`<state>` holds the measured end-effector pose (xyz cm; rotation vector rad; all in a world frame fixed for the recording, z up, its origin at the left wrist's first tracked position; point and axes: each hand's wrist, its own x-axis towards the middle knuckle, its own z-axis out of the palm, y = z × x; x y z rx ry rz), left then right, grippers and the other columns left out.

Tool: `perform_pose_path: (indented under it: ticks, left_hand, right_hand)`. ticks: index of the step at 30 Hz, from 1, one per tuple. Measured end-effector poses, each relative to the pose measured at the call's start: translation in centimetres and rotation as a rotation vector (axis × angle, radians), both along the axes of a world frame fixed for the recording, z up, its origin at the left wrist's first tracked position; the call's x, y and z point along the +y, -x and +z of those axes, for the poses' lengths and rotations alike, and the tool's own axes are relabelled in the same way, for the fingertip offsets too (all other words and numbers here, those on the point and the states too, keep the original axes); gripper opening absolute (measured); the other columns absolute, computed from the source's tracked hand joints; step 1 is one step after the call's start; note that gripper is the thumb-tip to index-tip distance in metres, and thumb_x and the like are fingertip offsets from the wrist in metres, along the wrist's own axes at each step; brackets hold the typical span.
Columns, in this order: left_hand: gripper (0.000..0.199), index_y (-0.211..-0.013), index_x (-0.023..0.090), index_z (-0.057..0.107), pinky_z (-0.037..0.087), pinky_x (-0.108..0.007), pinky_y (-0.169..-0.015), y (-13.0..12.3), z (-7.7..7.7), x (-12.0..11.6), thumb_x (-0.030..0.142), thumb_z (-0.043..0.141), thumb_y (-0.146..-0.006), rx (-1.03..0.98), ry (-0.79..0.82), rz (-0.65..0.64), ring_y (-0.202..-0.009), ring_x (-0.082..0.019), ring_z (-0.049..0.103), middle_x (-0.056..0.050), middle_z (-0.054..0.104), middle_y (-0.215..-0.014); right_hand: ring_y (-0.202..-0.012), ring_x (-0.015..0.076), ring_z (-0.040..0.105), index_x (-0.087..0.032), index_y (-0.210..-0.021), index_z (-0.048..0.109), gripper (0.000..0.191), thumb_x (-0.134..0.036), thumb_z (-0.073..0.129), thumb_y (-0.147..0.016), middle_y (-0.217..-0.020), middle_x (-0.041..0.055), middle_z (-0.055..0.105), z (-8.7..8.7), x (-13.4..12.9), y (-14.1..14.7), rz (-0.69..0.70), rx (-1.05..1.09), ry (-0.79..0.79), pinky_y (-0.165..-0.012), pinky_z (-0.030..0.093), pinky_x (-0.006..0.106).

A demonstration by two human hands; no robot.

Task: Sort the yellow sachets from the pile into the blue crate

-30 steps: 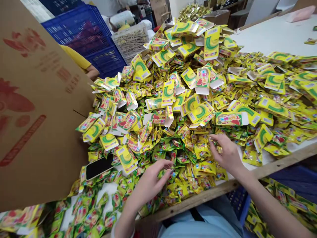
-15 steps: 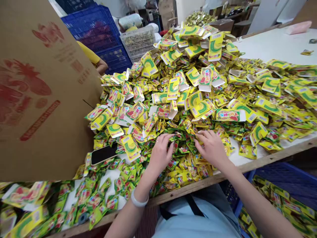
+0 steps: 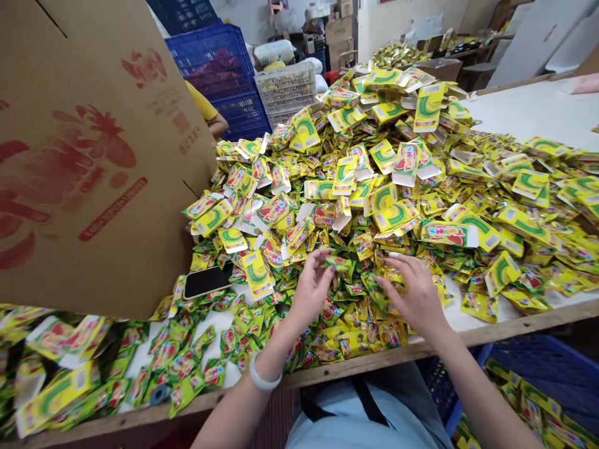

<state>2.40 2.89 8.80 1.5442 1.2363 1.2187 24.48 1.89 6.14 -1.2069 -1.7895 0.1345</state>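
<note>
My left hand, with a pale band on its wrist, is at the front of a large heap of small candy packets. Its fingers curl around the end of a green candy packet, pinched near the thumb. Facing it, my right hand has thumb and fingers apart. The thumb tip is close to another green packet; whether they touch is unclear. Yellow packets lie below both hands along the table edge. Flattened or open yellow candy boxes lie over the heap behind them.
A big cardboard carton stands at the left. Beside it a black-screened phone lies on packets. A blue crate with boxes sits below the table at right. More crates and a person's arm are behind.
My left hand has picked up a green packet from the heap. My right hand has shifted slightly, fingers still apart. The whole view has swung a little to the left.
</note>
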Motion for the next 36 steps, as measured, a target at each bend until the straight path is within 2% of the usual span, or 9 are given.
perform_pose_path:
  ticks: [4, 8, 12, 19, 22, 26, 28, 32, 36]
  left_hand:
    - [0.029, -0.122, 0.023, 0.051, 0.052, -0.027, -0.085, -0.9, -0.1, -4.5, 0.034, 0.055, -0.096, -0.078, 0.120, -0.078, -0.108, -0.019, 0.062, -0.009, 0.063, -0.116]
    - [0.030, -0.120, 0.023, 0.051, 0.050, -0.022, -0.070, -0.7, -1.5, -7.4, 0.035, 0.059, -0.094, -0.073, 0.196, 0.053, -0.085, -0.015, 0.064, -0.004, 0.064, -0.099]
    - [0.030, -0.116, 0.021, 0.054, 0.048, -0.022, -0.067, -0.6, -2.5, -8.3, 0.036, 0.062, -0.091, -0.111, 0.228, 0.108, -0.073, -0.013, 0.061, -0.001, 0.065, -0.085]
    - [0.043, -0.118, 0.020, 0.057, 0.049, -0.021, -0.067, -2.1, -1.9, -8.0, 0.038, 0.073, -0.082, -0.238, 0.336, 0.049, -0.071, -0.012, 0.060, -0.001, 0.066, -0.082]
    - [0.053, -0.129, 0.019, 0.055, 0.052, -0.024, -0.070, -1.9, -1.5, -7.7, 0.039, 0.072, -0.083, -0.227, 0.416, -0.078, -0.077, -0.015, 0.063, -0.003, 0.068, -0.086]
    - [0.032, -0.097, 0.016, 0.072, 0.054, -0.028, -0.077, -1.4, -1.3, -6.9, 0.041, 0.076, -0.078, -0.103, 0.444, -0.184, -0.084, -0.019, 0.065, -0.006, 0.071, -0.089]
    - [0.033, -0.086, 0.015, 0.071, 0.055, -0.028, -0.068, -1.5, -1.5, -6.5, 0.046, 0.076, -0.076, -0.128, 0.475, -0.154, -0.075, -0.018, 0.063, -0.005, 0.070, -0.082]
    - [0.038, -0.078, 0.015, 0.068, 0.057, -0.028, -0.063, -2.2, -2.1, -5.8, 0.050, 0.080, -0.069, -0.279, 0.465, -0.024, -0.069, -0.016, 0.062, -0.003, 0.068, -0.076]
    - [0.037, -0.089, 0.015, 0.070, 0.059, -0.030, -0.076, -3.0, -2.5, -5.7, 0.045, 0.081, -0.071, -0.424, 0.410, 0.077, -0.086, -0.019, 0.067, -0.005, 0.072, -0.090]
  right_hand:
    - [-0.089, 0.0219, 0.068, -0.019, -0.119, 0.063, 0.033, -0.038, 0.062, -0.093, -0.103, 0.0098, 0.072, 1.2, -2.6, 3.2, 0.276, 0.198, 0.257, -0.079, 0.057, 0.035]
    - [-0.078, 0.0175, 0.071, -0.019, -0.102, 0.071, 0.022, -0.032, 0.054, -0.098, -0.090, 0.0053, 0.075, 0.6, -5.2, 4.8, 0.418, 0.361, 0.528, -0.071, 0.057, 0.027]
    - [-0.084, 0.0183, 0.071, -0.020, -0.108, 0.069, 0.022, -0.023, 0.050, -0.098, -0.092, 0.0063, 0.074, -0.9, -7.2, 5.5, 0.345, 0.372, 0.476, -0.074, 0.058, 0.029]
    - [-0.077, 0.0200, 0.064, -0.019, -0.113, 0.062, 0.035, -0.002, 0.039, -0.091, -0.086, 0.0076, 0.067, -2.2, -7.6, 5.1, 0.134, 0.094, 0.056, -0.070, 0.057, 0.033]
    - [-0.071, 0.0187, 0.060, -0.018, -0.107, 0.062, 0.032, -0.003, 0.038, -0.091, -0.080, 0.0058, 0.063, -1.6, -7.5, 4.3, 0.133, 0.044, 0.067, -0.064, 0.054, 0.031]
    - [-0.072, 0.0183, 0.059, -0.019, -0.101, 0.062, 0.023, -0.009, 0.042, -0.095, -0.079, 0.0048, 0.062, -0.5, -6.7, 2.8, 0.185, -0.048, 0.057, -0.064, 0.050, 0.029]
    - [-0.076, 0.0198, 0.058, -0.019, -0.099, 0.061, 0.008, -0.022, 0.054, -0.095, -0.081, 0.0053, 0.062, -0.1, -5.2, 1.4, 0.042, -0.049, 0.032, -0.069, 0.050, 0.032]
    - [-0.084, 0.0271, 0.055, -0.017, -0.092, 0.061, 0.033, -0.049, 0.064, -0.088, -0.086, 0.0106, 0.059, -0.4, -1.2, -1.3, -0.363, -0.208, 0.109, -0.073, 0.047, 0.039]
    - [-0.084, 0.0257, 0.054, -0.020, -0.082, 0.061, 0.026, -0.043, 0.057, -0.094, -0.085, 0.0095, 0.057, -0.2, -0.3, -1.1, -0.264, -0.115, 0.179, -0.073, 0.045, 0.038]
